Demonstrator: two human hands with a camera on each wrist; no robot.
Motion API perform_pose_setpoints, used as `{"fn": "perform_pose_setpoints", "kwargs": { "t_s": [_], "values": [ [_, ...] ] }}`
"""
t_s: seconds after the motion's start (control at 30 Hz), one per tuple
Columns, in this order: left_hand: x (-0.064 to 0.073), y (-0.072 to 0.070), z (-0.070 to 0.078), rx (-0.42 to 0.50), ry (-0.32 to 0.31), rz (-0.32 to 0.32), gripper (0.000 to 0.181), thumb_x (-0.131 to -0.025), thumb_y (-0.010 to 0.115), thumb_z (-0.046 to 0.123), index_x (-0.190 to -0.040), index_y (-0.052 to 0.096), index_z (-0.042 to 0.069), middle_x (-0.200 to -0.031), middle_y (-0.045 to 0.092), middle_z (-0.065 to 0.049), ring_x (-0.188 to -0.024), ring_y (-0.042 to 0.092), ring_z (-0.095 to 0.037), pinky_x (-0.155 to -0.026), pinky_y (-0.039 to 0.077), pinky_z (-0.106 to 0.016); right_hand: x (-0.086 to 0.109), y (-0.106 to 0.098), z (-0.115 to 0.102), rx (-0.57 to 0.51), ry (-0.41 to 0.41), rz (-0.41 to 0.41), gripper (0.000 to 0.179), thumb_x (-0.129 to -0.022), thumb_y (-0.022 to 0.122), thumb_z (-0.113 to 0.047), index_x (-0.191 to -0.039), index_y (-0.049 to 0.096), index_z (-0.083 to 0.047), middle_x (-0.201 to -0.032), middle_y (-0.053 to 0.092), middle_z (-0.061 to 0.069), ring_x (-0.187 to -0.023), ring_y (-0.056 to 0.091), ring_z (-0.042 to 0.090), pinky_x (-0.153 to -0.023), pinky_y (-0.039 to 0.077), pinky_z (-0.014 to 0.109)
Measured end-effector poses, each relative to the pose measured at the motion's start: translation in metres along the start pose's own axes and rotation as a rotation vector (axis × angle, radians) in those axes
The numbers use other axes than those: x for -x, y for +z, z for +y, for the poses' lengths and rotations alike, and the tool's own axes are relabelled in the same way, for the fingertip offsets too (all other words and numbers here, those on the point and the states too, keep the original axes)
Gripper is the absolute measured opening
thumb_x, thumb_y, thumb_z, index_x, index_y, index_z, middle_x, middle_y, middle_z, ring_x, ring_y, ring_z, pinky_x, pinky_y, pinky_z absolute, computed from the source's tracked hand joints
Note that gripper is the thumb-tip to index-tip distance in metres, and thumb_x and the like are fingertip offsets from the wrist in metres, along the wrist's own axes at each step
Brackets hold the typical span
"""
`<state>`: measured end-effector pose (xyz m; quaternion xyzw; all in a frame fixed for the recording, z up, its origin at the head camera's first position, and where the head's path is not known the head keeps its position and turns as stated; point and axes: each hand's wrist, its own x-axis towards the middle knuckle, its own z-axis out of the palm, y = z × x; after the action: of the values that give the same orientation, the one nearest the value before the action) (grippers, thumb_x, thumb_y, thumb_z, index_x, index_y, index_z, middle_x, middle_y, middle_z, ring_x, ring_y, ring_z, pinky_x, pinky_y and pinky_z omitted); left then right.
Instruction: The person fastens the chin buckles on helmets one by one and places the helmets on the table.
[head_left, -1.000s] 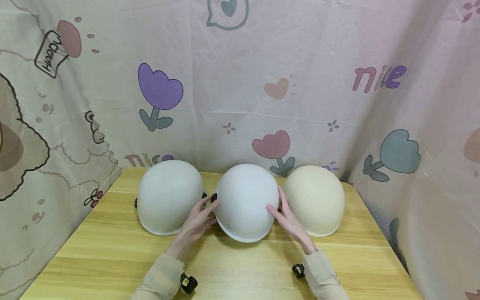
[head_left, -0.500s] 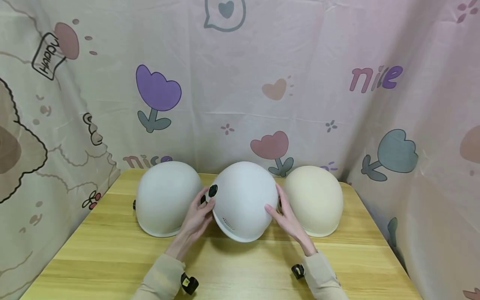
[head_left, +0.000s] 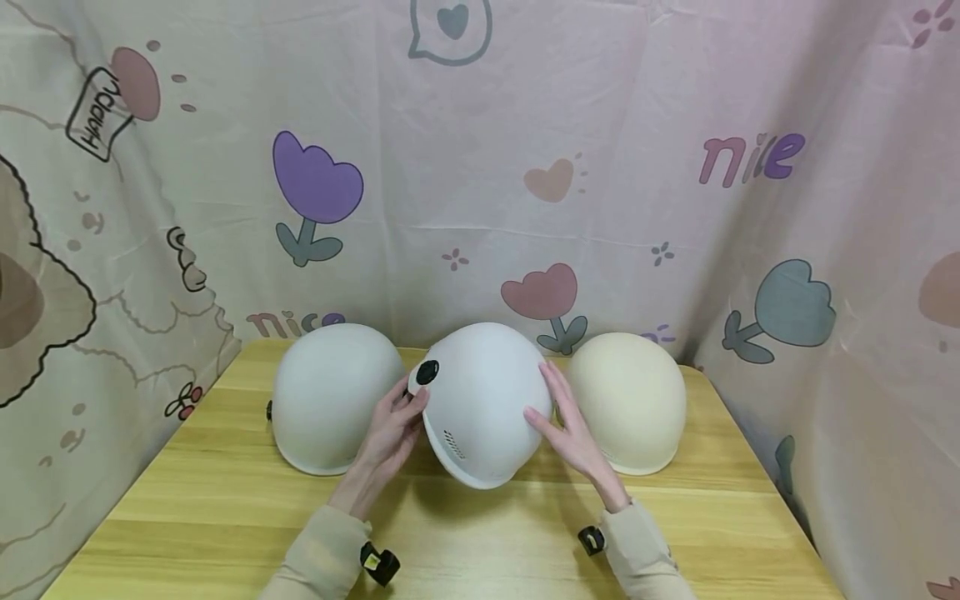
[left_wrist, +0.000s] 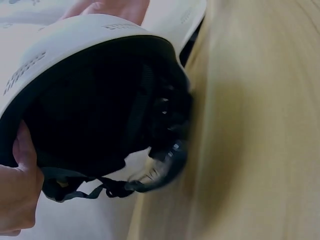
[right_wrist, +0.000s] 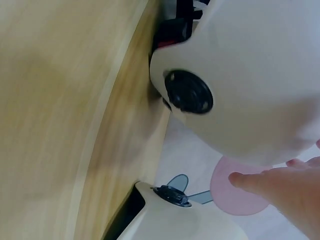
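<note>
In the head view a white helmet (head_left: pixel 483 400) tilts in the middle of the table, its left side raised. My left hand (head_left: pixel 393 425) grips its left rim beside a black round dial (head_left: pixel 427 372); the thumb hooks inside the rim in the left wrist view. That view shows the helmet's dark lining (left_wrist: pixel 90 110) and a chin strap (left_wrist: pixel 117 187) hanging from it. My right hand (head_left: pixel 573 425) rests on the helmet's right side with fingers fairly straight. The right wrist view shows the near-side dial (right_wrist: pixel 188 91) and my right thumb stretched out.
A pale grey-white helmet (head_left: pixel 337 400) stands dome up at the left, and a cream helmet (head_left: pixel 627 404) at the right. All are on a wooden table (head_left: pixel 187 508). A printed curtain (head_left: pixel 465 125) hangs behind and at both sides.
The middle helmet has turned and tilted, its left side rising so the dial sits higher and side vents show. My left hand rose slightly with it; my right hand shifted a little left.
</note>
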<state>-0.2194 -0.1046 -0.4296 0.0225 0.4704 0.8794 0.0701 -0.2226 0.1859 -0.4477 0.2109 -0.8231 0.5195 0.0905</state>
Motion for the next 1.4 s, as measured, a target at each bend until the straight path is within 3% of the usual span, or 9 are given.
{"fn": "perform_pose_setpoints", "kwargs": {
  "t_s": [0.17,0.4,0.73,1.0,1.23,1.4],
  "values": [
    [0.001,0.006,0.011,-0.003,0.009,-0.005,0.057,-0.103,0.052,0.005,-0.156,0.029,0.005,-0.12,0.067,0.003,-0.102,0.068,-0.007,-0.091,0.057,-0.022,0.002,0.002,-0.004,-0.015,-0.016,-0.008,0.074,-0.098,0.06,-0.019,-0.162,0.021,-0.02,-0.171,0.004,0.014,-0.155,0.005,0.047,-0.112,0.012,0.079],
    [-0.002,0.017,0.025,-0.033,0.006,0.017,0.055,-0.102,0.056,0.006,-0.153,0.036,0.009,-0.099,0.073,0.005,-0.083,0.068,-0.008,-0.077,0.058,-0.024,0.002,0.005,-0.01,-0.01,-0.013,-0.027,0.073,-0.099,0.058,-0.023,-0.162,0.021,-0.024,-0.17,0.005,0.015,-0.155,0.005,0.047,-0.111,0.01,0.081],
    [-0.007,0.029,0.031,-0.088,0.014,0.044,0.059,-0.098,0.062,0.005,-0.152,0.04,0.011,-0.105,0.071,0.002,-0.081,0.07,-0.009,-0.074,0.06,-0.023,0.0,0.007,-0.018,-0.017,-0.007,-0.011,0.073,-0.1,0.059,-0.024,-0.162,0.021,-0.026,-0.17,0.009,0.013,-0.156,0.007,0.043,-0.114,0.012,0.078],
    [-0.013,0.042,0.031,-0.099,0.015,0.054,0.062,-0.097,0.065,0.006,-0.153,0.039,0.009,-0.095,0.074,0.003,-0.071,0.071,-0.009,-0.071,0.06,-0.023,-0.004,0.007,-0.022,-0.042,-0.033,-0.017,0.069,-0.103,0.053,-0.019,-0.163,0.018,-0.02,-0.171,0.009,0.011,-0.157,0.008,0.041,-0.12,0.015,0.071],
    [-0.014,0.05,0.029,-0.132,-0.035,0.041,0.064,-0.095,0.067,0.006,-0.153,0.041,0.013,-0.1,0.074,0.002,-0.074,0.071,-0.01,-0.074,0.06,-0.024,-0.006,0.006,-0.027,-0.043,-0.034,-0.036,0.065,-0.105,0.047,-0.018,-0.162,0.019,-0.017,-0.171,0.007,0.011,-0.157,0.005,0.04,-0.119,0.008,0.074],
    [-0.014,0.056,0.027,-0.162,-0.035,0.008,0.066,-0.096,0.066,0.005,-0.155,0.038,0.011,-0.096,0.073,0.005,-0.073,0.071,-0.008,-0.074,0.06,-0.023,-0.007,0.008,-0.03,-0.013,-0.021,-0.045,0.062,-0.106,0.045,-0.019,-0.162,0.02,-0.015,-0.171,0.007,0.012,-0.157,0.003,0.042,-0.116,0.003,0.078]
  ]
}}
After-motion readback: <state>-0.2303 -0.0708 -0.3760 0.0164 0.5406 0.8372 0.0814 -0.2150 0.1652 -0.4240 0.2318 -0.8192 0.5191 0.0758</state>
